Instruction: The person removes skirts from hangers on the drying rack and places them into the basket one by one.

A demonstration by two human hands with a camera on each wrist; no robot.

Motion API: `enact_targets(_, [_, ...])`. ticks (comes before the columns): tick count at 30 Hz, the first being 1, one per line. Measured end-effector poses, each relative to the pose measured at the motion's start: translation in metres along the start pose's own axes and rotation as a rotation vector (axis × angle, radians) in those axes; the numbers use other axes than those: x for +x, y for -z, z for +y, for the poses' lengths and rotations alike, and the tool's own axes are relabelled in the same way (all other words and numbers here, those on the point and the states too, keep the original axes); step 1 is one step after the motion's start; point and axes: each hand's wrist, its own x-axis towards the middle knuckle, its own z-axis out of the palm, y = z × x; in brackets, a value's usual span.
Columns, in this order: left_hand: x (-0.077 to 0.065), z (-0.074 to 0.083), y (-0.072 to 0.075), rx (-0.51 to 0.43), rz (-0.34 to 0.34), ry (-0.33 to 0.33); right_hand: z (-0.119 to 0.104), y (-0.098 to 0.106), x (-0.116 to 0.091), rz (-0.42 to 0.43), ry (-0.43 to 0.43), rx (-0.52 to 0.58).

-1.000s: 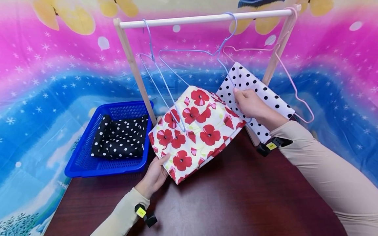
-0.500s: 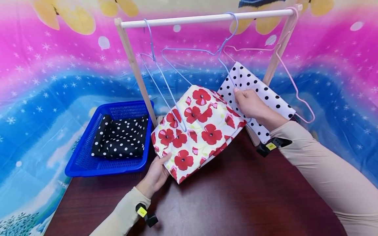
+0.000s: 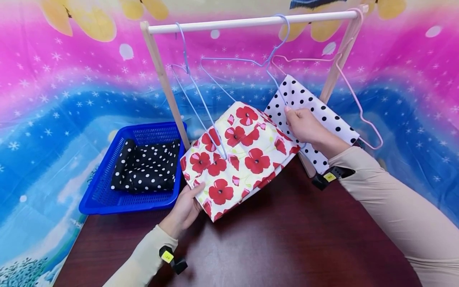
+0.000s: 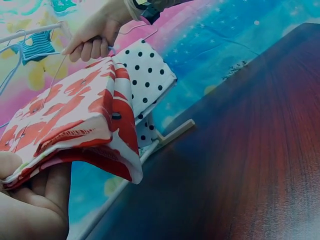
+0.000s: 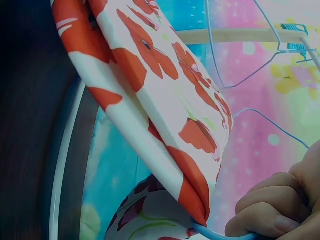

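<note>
A white cloth with red poppies (image 3: pixel 236 159) hangs folded over the lower part of a blue wire hanger (image 3: pixel 229 59), whose hook sits on the rail. My left hand (image 3: pixel 184 207) pinches the cloth's lower left corner, thumb on top and fingers underneath, as the left wrist view shows. With curled fingers my right hand (image 3: pixel 303 125) grips the hanger's right side, close to where the wire bends at the cloth's edge. Behind that hand, a white cloth with black dots (image 3: pixel 330 119) hangs on a pink hanger (image 3: pixel 353 91).
A wooden rack with a white rail (image 3: pixel 229 24) stands on the dark table (image 3: pixel 287 239). Another blue hanger (image 3: pixel 201 99), bare, hangs at its left, overlapping the poppy cloth. Left of the rack, a blue basket (image 3: pixel 86 199) holds a black cloth with white dots (image 3: pixel 147 167).
My left hand has shifted slightly left and up with the cloth's corner. My right hand keeps its grip on the hanger, almost still.
</note>
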Motion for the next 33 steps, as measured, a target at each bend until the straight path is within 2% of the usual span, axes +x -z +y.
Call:
enact_targets(14, [0.0044, -0.0054, 0.0065, -0.01, 0.03, 0.005, -0.0003, 0.0022, 0.0003, -0.001, -0.014, -0.009])
enact_targets(24, [0.0037, -0.0029, 0.0086, -0.008, 0.045, 0.013, 0.0008, 0.0032, 0.0013, 0.007, 0.002, -0.002])
enact_targets(33, [0.0015, 0.0, 0.0102, -0.01, 0.051, 0.007, 0.0031, 0.0042, 0.0024, 0.036, 0.011, -0.041])
